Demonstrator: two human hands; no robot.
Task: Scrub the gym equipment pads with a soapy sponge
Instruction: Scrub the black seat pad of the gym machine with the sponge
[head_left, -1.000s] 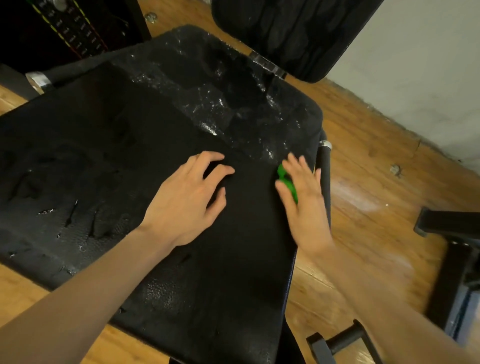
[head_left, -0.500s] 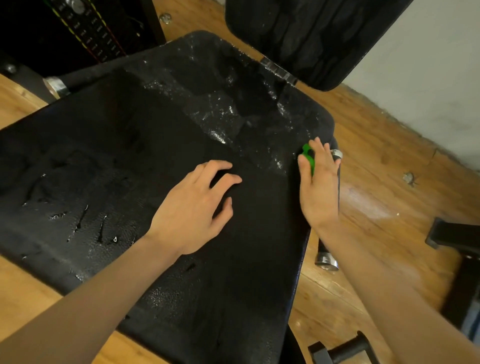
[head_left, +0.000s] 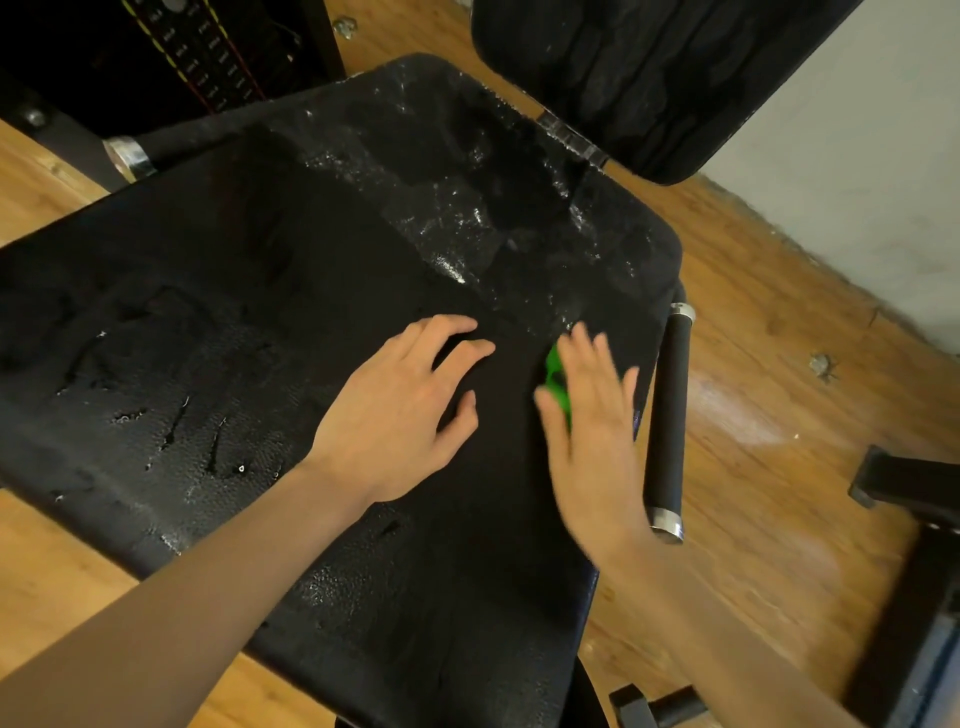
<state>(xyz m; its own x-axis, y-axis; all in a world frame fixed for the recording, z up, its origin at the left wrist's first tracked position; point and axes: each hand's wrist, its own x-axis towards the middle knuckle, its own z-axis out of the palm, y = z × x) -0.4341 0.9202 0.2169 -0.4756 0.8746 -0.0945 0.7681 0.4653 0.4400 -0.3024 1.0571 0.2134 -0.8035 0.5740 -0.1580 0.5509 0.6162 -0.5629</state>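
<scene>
- One green sponge (head_left: 555, 375) lies on the right side of the big black seat pad (head_left: 260, 322), near its right edge. Its long side seems to run from near to far, but it is mostly hidden and blurry.
- The right hand (head_left: 592, 415) presses flat on the sponge, fingers straight and spread.
- The left hand (head_left: 400, 410) rests on the pad just left of it, fingers bent, holding nothing.
- The pad's far part shines wet with suds.
- A second black pad (head_left: 649, 67) stands at the far end.
- One black handle bar (head_left: 667, 415) sits beside the right edge.
- The wooden floor (head_left: 779, 415) lies under it all, with a pale wall (head_left: 857, 171) on the far right.
</scene>
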